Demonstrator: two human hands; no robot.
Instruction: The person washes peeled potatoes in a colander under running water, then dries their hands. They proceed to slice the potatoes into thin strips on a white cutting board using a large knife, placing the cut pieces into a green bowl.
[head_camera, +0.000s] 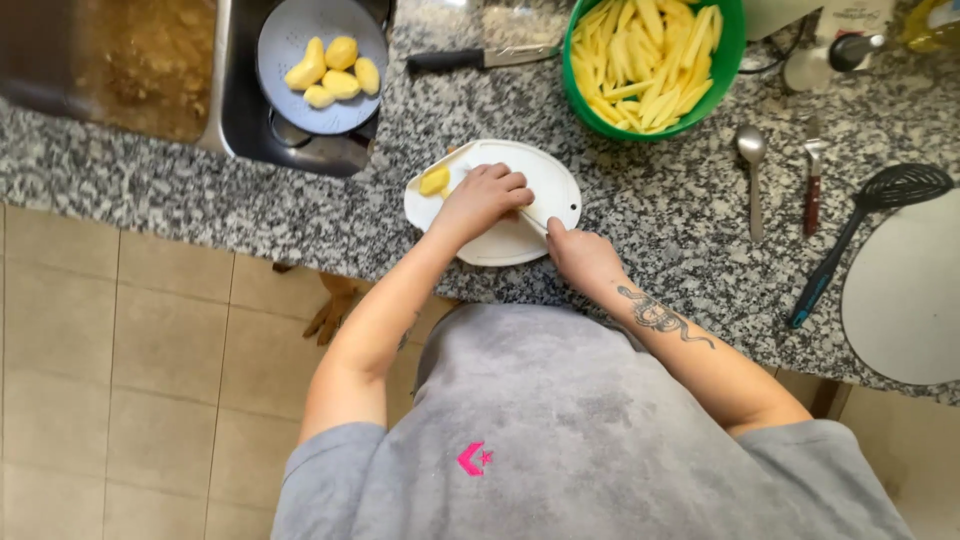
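Potato piece (434, 181): yellow, on the white cutting board (545, 180), at the board's 9 o'clock edge; board sits on the granite tabletop (680, 210) near its front edge.
Left hand (485, 198): fingers curled, pressing down on the board at its centre, just beside the potato piece; whether something lies under the fingers cannot be told.
Right hand (580, 252): grip clamped on a knife (534, 222), pale blade running toward the left hand, at the board's 5 o'clock.
Green bowl (655, 62): at 1 o'clock of the board, filled with cut potato sticks (645, 55).
Black-handled knife (480, 58): lying flat at 12 o'clock, between sink and bowl.
Grey colander (290, 110): at 10 o'clock, in the sink, holding peeled potatoes (332, 70).
Spoon (752, 175), small red-handled tool (812, 180), black slotted spatula (865, 235): at 3 o'clock, side by side, apart from each other.
Second white board (905, 300): far 3 to 4 o'clock, at the tabletop's edge.
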